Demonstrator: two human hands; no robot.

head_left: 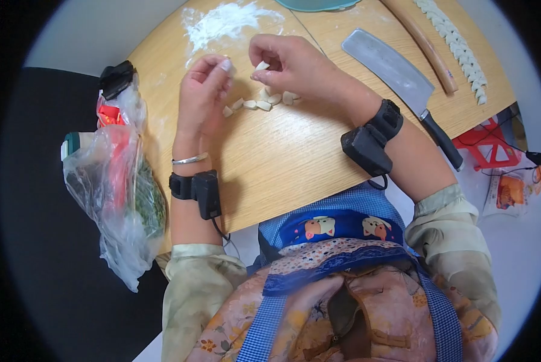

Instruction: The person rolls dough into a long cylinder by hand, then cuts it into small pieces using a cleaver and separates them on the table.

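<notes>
Between the thumb and fingers of my right hand (291, 63) is a small white dough piece (262, 66). My left hand (204, 87) is raised just to its left, thumb and fingertips pressed together; what they hold, if anything, is too small to make out. Below both hands, several cut dough pieces (250, 105) lie in a loose row on the wooden table (270, 160). A patch of white flour (225, 24) is spread on the tabletop beyond my left hand.
To the right lie a cleaver (388, 66), a wooden rolling pin (424, 45) and a long braided dough strip (454, 51). A teal bowl (318, 5) shows at the far edge. Plastic bags (110, 193) with greens hang by the left edge. A red stool (487, 145) stands below right.
</notes>
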